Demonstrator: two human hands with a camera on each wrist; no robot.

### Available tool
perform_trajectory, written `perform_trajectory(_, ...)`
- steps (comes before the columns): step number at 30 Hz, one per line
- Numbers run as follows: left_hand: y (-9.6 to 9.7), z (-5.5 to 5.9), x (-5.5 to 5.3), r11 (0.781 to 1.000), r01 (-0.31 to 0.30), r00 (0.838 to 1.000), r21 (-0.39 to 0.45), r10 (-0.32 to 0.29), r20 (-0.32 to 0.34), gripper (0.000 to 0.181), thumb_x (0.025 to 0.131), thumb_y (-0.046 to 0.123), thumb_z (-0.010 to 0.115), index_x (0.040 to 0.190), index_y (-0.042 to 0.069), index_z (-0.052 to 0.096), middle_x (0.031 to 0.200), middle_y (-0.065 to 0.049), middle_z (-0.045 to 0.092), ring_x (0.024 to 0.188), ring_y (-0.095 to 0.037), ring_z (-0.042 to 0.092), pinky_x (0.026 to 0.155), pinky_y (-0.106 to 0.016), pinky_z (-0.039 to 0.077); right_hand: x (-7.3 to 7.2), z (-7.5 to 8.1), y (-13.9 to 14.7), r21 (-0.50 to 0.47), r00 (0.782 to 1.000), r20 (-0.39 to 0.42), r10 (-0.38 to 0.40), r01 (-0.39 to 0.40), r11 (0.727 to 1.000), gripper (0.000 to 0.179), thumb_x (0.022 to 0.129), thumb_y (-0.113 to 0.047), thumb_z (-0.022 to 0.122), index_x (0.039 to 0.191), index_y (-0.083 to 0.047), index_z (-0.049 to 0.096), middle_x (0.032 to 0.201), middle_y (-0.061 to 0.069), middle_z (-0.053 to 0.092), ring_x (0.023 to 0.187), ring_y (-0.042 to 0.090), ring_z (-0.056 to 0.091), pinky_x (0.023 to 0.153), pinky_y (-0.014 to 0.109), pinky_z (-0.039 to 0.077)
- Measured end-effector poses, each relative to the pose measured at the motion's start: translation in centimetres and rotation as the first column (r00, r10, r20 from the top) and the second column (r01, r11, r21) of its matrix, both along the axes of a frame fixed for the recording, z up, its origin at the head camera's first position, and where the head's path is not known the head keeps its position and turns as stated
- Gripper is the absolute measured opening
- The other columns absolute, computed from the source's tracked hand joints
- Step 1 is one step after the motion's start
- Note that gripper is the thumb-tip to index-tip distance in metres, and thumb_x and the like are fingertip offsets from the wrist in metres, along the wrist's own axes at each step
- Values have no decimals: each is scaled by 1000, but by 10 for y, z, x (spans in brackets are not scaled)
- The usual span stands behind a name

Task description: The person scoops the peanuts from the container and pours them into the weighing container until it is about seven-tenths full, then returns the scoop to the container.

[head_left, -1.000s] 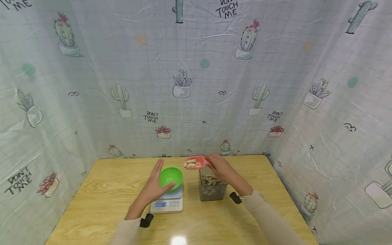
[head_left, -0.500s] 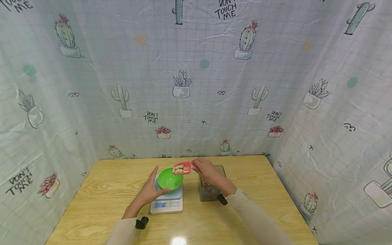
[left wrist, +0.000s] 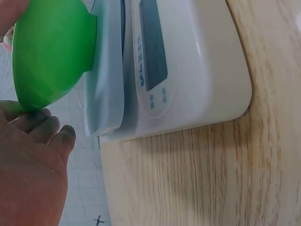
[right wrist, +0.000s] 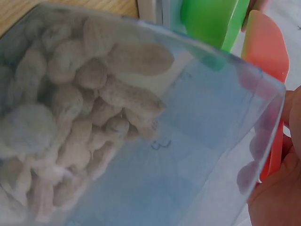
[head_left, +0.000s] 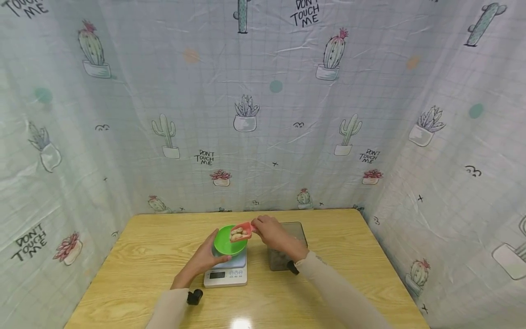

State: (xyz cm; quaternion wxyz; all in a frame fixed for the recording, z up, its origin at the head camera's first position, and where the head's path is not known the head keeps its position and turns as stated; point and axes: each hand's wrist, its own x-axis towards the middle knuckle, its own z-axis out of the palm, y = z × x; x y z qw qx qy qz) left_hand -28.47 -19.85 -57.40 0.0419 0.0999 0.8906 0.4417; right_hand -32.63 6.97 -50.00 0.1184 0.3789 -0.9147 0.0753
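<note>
My right hand [head_left: 274,232] pinches the handle [right wrist: 275,157] of a pinkish-red scoop [head_left: 248,230], the scoop's mouth held over the green bowl [head_left: 223,242]. From my head I can see the peanuts [head_left: 237,235] lying in the scoop; from my right wrist I get only its outer side, the handle caught in my fingers. My left hand [head_left: 203,257] holds the bowl, thumb on the near side and fingertips round the left. The left wrist view adds what the view from above hides: the bowl's foot [left wrist: 89,44] on the plate of the white scale [head_left: 238,279], beside a dark display [left wrist: 154,44]. To the right on the wooden table [head_left: 135,256] stands a clear container [head_left: 283,260], partly covered by my right hand and forearm from above, though the right wrist view shows unshelled peanuts [right wrist: 70,117] heaped behind its wall
</note>
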Motion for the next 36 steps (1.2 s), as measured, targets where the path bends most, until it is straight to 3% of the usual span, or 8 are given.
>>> perform_trajectory(6,3,1,-1,1000,-15,1000,-27,15,5,112,77,44,82,157,3,15,160,-24,23,145,-47,27,113,-63,29,-4,1,-4,111,1000,-11,-26,27,993,16,102,-25,54,113,-19,63,100,-3,64,92,14,59,75,31,46)
perform_trajectory(11,2,-1,-3,999,-21,1000,-24,21,13,114,76,48,82,158,4,16,161,-23,24,145,-45,28,113,-62,29,-7,7,-12,230,999,-32,-23,30,973,16,102,-24,53,115,-21,62,107,-5,64,97,13,61,82,32,49)
perform_trajectory(19,1,0,-3,999,-22,1000,-43,22,2,114,76,49,82,157,2,18,160,-24,25,145,-46,29,112,-63,30,-2,25,-30,423,983,-175,49,30,906,28,99,-19,59,127,-22,62,119,-4,65,114,14,61,98,34,49)
perform_trajectory(23,1,2,-2,999,-13,1000,-48,13,-3,113,77,48,81,157,1,16,160,-25,24,144,-47,29,110,-64,32,0,32,-35,506,956,-275,103,53,861,28,99,-25,60,126,-24,62,122,-6,64,116,13,59,98,32,47)
perform_trajectory(26,2,2,-1,999,-11,1000,-51,11,9,112,78,47,81,157,2,15,160,-25,23,144,-47,28,111,-64,31,2,35,-34,531,941,-315,122,68,844,27,99,-28,60,125,-25,61,121,-6,63,114,12,59,95,31,46)
perform_trajectory(30,0,3,-1,999,-13,1000,-41,14,6,112,78,46,81,157,2,15,160,-25,23,144,-47,28,112,-64,30,3,37,-27,489,945,-308,108,61,870,26,99,-25,60,125,-23,61,120,-5,63,113,13,58,96,31,46)
perform_trajectory(36,-1,6,-1,999,-11,1000,-40,11,-6,117,77,47,82,158,4,10,162,-25,17,146,-48,23,113,-65,27,6,33,-6,286,976,-217,30,35,958,18,101,-22,55,117,-21,63,106,-4,63,96,13,58,79,30,45)
